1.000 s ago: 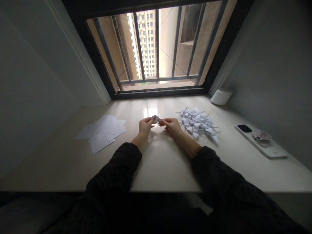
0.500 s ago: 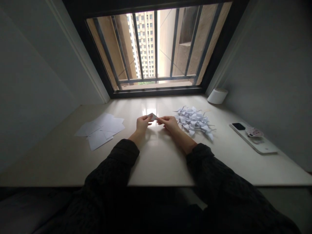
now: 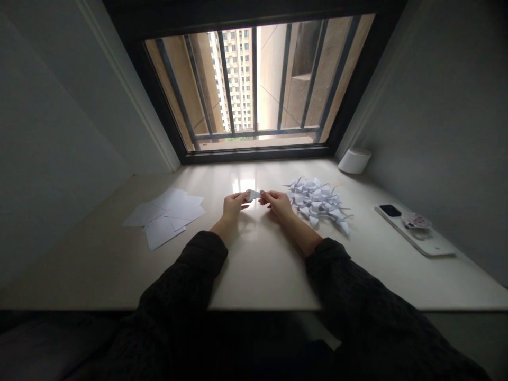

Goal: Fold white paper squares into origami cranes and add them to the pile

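A small folded piece of white paper (image 3: pixel 253 195) is held in the air between my two hands, over the middle of the pale sill. My left hand (image 3: pixel 235 204) pinches its left end with thumb and fingers. At its pointed right tip, my right hand (image 3: pixel 277 202) has thumb and forefinger closed on the paper. Close to the right of my right hand lies a heap of folded paper cranes (image 3: pixel 317 200). Off to the left, several flat sheets of white paper (image 3: pixel 169 211) overlap one another.
A white phone (image 3: pixel 431 244) with a round grip on its back lies at the right. Behind it, a white cylinder-like object (image 3: pixel 354 160) stands near the wall. A barred window with a dark frame (image 3: pixel 257 154) borders the sill (image 3: pixel 262 270) at the back.
The folded paper has turned and now shows a longer, narrower shape with its tip to the right. My right hand has shifted slightly right. The whole view has dropped a little.
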`<action>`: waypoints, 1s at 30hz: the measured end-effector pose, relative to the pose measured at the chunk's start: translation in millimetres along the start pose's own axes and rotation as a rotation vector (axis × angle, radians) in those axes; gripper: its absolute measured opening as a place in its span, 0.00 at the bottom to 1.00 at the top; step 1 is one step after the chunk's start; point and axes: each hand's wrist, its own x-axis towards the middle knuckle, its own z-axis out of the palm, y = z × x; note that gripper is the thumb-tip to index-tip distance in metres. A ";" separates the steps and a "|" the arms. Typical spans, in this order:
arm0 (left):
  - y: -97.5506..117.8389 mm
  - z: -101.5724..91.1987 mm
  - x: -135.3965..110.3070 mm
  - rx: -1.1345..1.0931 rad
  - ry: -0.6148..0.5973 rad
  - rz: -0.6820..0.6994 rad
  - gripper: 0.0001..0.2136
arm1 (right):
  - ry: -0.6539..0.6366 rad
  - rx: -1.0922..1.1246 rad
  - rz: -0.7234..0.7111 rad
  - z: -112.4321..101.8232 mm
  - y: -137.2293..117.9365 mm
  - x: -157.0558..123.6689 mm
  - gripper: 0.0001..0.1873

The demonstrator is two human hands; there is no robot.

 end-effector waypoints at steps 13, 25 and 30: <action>-7.3 1.2 2.2 -0.009 -0.046 -0.021 0.18 | 0.063 -0.040 -0.082 -3.1 7.1 7.3 0.22; -7.3 -1.0 -0.7 0.092 -0.064 0.081 0.19 | 0.000 -0.058 -0.110 -3.7 4.3 8.9 0.20; -8.6 -1.3 -0.9 0.141 -0.074 0.113 0.20 | 0.004 -0.007 -0.083 -2.5 5.1 8.4 0.20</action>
